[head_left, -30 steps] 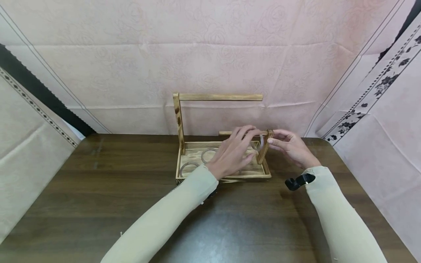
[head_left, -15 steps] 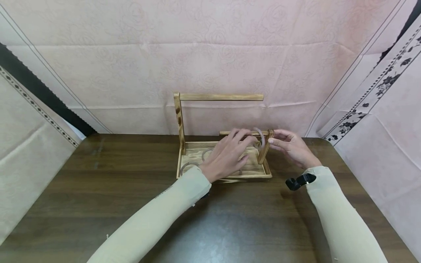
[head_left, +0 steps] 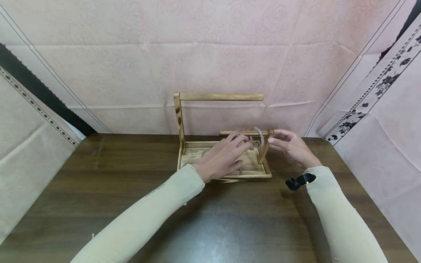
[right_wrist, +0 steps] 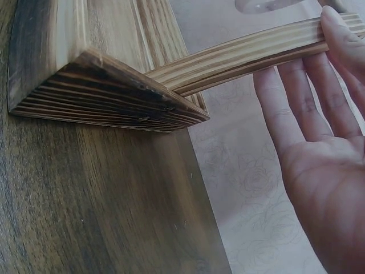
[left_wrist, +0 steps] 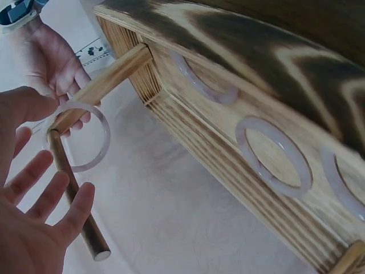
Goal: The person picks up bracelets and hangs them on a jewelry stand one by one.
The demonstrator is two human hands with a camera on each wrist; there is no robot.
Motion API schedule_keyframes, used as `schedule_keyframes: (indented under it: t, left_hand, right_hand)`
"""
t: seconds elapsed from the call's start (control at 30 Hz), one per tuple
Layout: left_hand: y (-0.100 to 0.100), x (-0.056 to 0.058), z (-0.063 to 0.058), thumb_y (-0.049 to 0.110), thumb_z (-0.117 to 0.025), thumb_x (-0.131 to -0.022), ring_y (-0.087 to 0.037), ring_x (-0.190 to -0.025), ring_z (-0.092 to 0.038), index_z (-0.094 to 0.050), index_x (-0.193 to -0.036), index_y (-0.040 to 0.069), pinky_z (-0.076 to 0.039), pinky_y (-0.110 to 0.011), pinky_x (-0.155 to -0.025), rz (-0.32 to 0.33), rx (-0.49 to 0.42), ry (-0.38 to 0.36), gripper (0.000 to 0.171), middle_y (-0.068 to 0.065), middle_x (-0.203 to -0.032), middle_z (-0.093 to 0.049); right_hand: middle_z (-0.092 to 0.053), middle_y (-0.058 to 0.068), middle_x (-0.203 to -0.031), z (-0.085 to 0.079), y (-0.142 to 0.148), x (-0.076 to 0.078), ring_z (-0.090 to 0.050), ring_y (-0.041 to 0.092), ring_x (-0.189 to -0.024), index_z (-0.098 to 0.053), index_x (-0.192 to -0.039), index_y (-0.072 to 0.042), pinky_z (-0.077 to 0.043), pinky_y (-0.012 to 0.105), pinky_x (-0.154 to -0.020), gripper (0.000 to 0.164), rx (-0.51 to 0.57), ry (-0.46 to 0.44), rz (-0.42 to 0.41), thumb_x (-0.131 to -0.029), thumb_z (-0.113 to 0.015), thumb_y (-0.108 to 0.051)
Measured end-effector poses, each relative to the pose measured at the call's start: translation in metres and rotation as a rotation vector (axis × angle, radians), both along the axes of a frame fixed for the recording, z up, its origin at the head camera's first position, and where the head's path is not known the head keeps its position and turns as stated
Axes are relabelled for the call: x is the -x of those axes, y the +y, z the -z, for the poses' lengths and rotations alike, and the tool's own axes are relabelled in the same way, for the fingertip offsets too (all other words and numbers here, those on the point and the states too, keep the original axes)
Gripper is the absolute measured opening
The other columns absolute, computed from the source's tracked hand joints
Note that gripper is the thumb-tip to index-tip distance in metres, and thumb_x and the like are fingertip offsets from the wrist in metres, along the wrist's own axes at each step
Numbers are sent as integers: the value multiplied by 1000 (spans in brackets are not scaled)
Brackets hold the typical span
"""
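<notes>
A wooden display stand [head_left: 222, 97] has a shallow tray base, a tall left post with a top bar, and a shorter right post [right_wrist: 245, 54] with a lower bar [left_wrist: 80, 200]. Around that lower bar, near its post, hangs a pale translucent bangle [left_wrist: 106, 134]. My left hand [head_left: 222, 155] hovers over the tray with loosely spread fingers, just left of the bangle and holding nothing. With thumb and fingers, my right hand [head_left: 291, 146] pinches the top of the right post. More bangles [left_wrist: 274, 155] lie in the tray; in the head view my left hand mostly hides them.
The stand sits near the back edge of a dark wooden table [head_left: 98, 197]. Behind it hangs a pale pink patterned cloth [head_left: 210, 69], and further cloths flank both sides. A black wrist device [head_left: 299, 181] is on the right sleeve.
My left hand has drawn back left and slightly down, away from the bangle, which hangs on the lower bar in fuller view. My right hand keeps its place on the post.
</notes>
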State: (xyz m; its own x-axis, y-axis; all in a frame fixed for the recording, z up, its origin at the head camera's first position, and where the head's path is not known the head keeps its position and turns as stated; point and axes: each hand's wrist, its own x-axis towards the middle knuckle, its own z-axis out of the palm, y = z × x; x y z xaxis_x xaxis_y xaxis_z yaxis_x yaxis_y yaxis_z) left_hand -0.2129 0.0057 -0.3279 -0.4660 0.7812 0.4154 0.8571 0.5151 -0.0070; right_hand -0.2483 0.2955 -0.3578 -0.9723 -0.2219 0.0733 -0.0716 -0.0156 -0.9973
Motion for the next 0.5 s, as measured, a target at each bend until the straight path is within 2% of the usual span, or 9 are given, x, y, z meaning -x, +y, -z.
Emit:
schedule_keyframes:
  t: [0.27,0.5]
  left_hand:
    - [-11,3,2,20,-74,-91,-25,-130,-51,-57,-133,17,-55,-36,-101,3,73,-67,45,-4,-141,-57]
    - [-17,7,5,28,-73,-95,-25,-129,-51,-56,-138,19,-53,-36,-105,22,118,-135,47,-2,-143,-55]
  right_hand:
    - [-69,-8,-103,2,0,1,-69,5,-96,-71,-104,-18,-60,21,-92,22,35,7,-6,-96,-67,1]
    - [-69,-8,-102,3,1,2,-68,4,-95,-70,-106,-19,-60,21,-92,22,34,2,-9,-96,-66,0]
